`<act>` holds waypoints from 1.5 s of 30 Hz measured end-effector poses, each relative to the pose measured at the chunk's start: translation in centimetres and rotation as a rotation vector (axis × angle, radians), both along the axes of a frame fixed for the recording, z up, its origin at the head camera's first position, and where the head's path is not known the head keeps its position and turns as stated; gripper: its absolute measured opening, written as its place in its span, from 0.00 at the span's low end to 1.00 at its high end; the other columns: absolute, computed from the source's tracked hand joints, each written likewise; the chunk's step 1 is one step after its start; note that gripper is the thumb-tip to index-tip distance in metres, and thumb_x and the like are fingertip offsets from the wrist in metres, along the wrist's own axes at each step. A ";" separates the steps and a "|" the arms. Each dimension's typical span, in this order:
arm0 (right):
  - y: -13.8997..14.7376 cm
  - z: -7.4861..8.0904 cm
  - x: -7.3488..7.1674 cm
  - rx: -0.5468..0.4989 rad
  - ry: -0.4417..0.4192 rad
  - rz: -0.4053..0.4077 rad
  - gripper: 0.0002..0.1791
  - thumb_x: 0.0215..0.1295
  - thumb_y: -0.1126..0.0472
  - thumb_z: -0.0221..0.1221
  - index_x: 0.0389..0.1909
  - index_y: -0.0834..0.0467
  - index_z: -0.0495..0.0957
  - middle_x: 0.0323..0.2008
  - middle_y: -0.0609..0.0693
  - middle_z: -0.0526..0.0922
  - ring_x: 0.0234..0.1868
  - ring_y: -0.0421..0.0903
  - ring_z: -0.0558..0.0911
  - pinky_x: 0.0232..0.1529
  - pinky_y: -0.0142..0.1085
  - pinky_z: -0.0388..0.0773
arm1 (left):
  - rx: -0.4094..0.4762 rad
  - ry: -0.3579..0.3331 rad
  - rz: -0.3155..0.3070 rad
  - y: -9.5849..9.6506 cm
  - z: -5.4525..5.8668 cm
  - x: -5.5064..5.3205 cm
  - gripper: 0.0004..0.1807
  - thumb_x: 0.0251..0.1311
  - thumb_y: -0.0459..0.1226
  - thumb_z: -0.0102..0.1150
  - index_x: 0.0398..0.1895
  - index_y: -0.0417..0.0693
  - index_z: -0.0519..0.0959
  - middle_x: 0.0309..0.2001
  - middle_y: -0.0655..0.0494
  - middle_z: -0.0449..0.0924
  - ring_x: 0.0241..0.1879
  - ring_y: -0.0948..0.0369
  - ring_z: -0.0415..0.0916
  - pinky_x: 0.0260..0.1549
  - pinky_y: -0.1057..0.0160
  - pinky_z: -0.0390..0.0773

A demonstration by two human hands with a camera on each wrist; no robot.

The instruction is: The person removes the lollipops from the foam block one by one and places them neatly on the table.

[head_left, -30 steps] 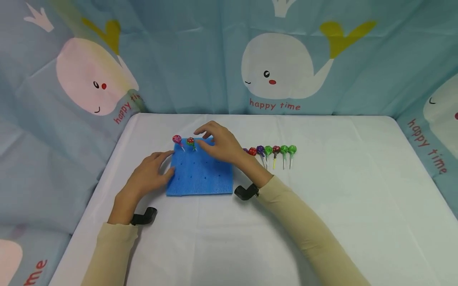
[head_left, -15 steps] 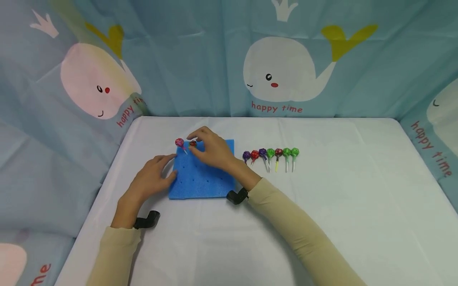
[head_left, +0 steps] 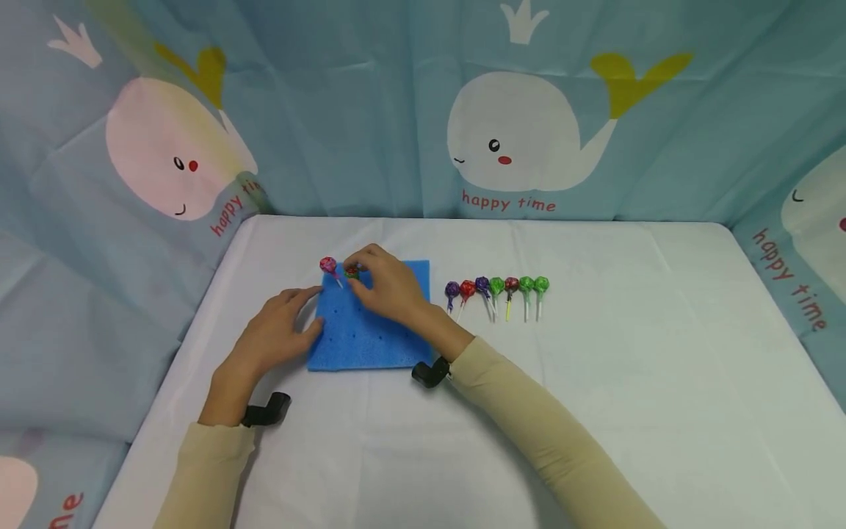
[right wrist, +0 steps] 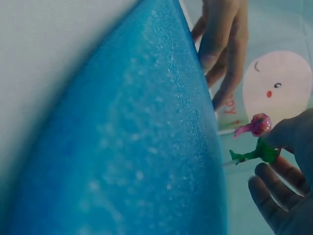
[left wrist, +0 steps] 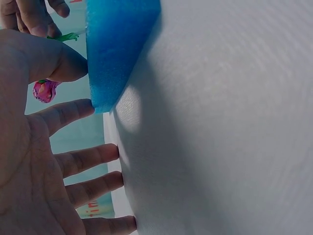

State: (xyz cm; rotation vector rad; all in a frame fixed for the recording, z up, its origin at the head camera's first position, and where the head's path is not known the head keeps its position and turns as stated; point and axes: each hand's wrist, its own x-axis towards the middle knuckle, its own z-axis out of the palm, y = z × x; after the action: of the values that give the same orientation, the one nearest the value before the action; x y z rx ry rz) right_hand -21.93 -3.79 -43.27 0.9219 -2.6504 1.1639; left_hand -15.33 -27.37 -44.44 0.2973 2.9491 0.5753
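A blue foam block [head_left: 370, 338] with small holes lies on the table. Near its back left corner a pink lollipop [head_left: 328, 265] stands stuck in it, leaning. Beside that one is a lollipop in a green and red wrapper [right wrist: 265, 151], its stick in the foam. My right hand [head_left: 390, 286] pinches this second lollipop's head between thumb and fingers, hiding part of it. My left hand [head_left: 274, 330] touches the block's left edge with thumb and forefinger; in the left wrist view its other fingers [left wrist: 93, 188] are spread straight towards the table.
Right of the block, a row of several lollipops [head_left: 497, 288] in purple, red and green wrappers lies on the white table [head_left: 595, 382]. A blue curtain [head_left: 370, 147] with whale prints hangs behind the table and at its left.
My right hand, apart from the green and red lollipop a second ago, has moved left and closed its fingers on the head. My left hand stays at the block's edge.
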 end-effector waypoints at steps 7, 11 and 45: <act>-0.1 -0.3 -0.2 -0.030 -0.008 -0.003 0.16 0.72 0.62 0.67 0.58 0.56 0.83 0.56 0.53 0.83 0.56 0.48 0.87 0.60 0.37 0.86 | -0.011 0.011 -0.010 -0.1 0.2 -0.4 0.35 0.73 0.46 0.57 0.80 0.46 0.66 0.75 0.30 0.67 0.74 0.30 0.65 0.67 0.24 0.70; -0.2 -0.4 -0.1 -0.026 -0.002 -0.004 0.15 0.73 0.63 0.65 0.58 0.57 0.82 0.55 0.54 0.83 0.56 0.47 0.87 0.60 0.36 0.86 | -0.005 0.013 -0.010 0.0 0.2 -0.3 0.34 0.73 0.46 0.57 0.79 0.46 0.66 0.75 0.30 0.67 0.73 0.30 0.66 0.68 0.24 0.69; 0.4 0.7 0.7 -0.228 0.102 0.006 0.13 0.70 0.66 0.67 0.53 0.61 0.83 0.50 0.57 0.82 0.49 0.48 0.88 0.50 0.34 0.89 | -0.008 0.014 -0.008 0.0 0.1 -0.1 0.35 0.73 0.47 0.57 0.80 0.47 0.66 0.75 0.31 0.67 0.74 0.32 0.65 0.68 0.25 0.70</act>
State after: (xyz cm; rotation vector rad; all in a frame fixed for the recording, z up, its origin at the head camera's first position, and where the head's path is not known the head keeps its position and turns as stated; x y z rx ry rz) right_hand -21.24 -3.40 -42.57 0.9205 -2.3766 1.3476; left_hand -15.44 -27.37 -44.39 0.3129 2.9617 0.5622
